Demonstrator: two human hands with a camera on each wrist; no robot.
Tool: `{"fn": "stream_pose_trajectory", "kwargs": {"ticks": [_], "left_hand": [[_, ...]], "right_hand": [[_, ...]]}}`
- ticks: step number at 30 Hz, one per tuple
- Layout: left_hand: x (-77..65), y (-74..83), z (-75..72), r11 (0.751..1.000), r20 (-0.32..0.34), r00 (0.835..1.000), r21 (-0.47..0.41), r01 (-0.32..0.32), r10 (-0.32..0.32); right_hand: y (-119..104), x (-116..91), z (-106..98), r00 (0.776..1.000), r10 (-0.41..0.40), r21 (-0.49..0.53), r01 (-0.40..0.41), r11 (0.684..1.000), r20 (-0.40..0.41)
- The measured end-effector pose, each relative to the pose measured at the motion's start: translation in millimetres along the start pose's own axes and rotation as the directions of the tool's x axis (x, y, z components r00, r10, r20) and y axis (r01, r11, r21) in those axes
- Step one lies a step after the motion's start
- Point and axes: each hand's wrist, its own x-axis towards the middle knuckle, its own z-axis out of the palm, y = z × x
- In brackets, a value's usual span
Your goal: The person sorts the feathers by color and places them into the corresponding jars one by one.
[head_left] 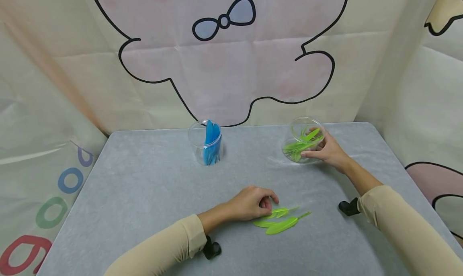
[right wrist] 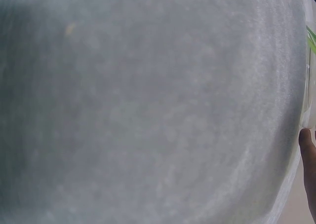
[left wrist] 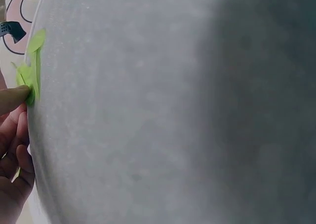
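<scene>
My right hand [head_left: 330,149] grips a clear plastic cup [head_left: 289,137] at the back right, thumb in front and fingers behind. Several green feathers [head_left: 296,147] lie slanted inside it. On the near middle of the table, my left hand [head_left: 249,203] pinches the end of a green feather [head_left: 278,212]; the left wrist view shows the thumb [left wrist: 14,98] pressed on it. Just in front lie more loose green feathers [head_left: 283,225], partly overlapping. In the right wrist view only the right thumb [right wrist: 308,160] and a sliver of the cup show at the edge.
A second clear cup [head_left: 195,145] with upright blue feathers [head_left: 212,143] stands at the back, left of the middle. Grey cloth covers the table [head_left: 144,179]. A printed curtain [head_left: 213,75] hangs right behind the back edge, with more curtain at both sides.
</scene>
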Motion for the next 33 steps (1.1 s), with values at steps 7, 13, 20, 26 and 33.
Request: {"fn": "stream_pose_trajectory", "kwargs": {"ticks": [7, 13, 20, 26, 33], "left_hand": [[0.7, 2.3, -4.4, 0.993, 0.021, 1.0, -0.114, 0.025, -0.023], [3.2, 2.9, -9.0, 0.982, 0.009, 1.0, -0.186, 0.022, -0.021], [10.4, 6.6, -17.9, 0.97, -0.029, 0.999, -0.241, 0.016, -0.024], [19.2, 10.9, -28.6, 0.961, -0.079, 0.996, -0.276, 0.004, -0.027], [33.7, 17.2, -45.6, 0.958, -0.185, 0.982, -0.285, -0.03, -0.025]], "right_hand": [[1, 1, 0, 1.0, 0.002, 0.011, -0.002, 1.0, 0.0], [0, 1, 1, 1.0, 0.001, 0.016, -0.001, 1.0, 0.001], [0, 0, 1, 1.0, 0.004, 0.002, -0.004, 1.0, -0.001], [1, 0, 1, 1.0, -0.002, 0.001, 0.002, 1.0, -0.005], [1, 0, 2, 1.0, -0.018, -0.001, 0.018, 1.0, -0.01]]}}
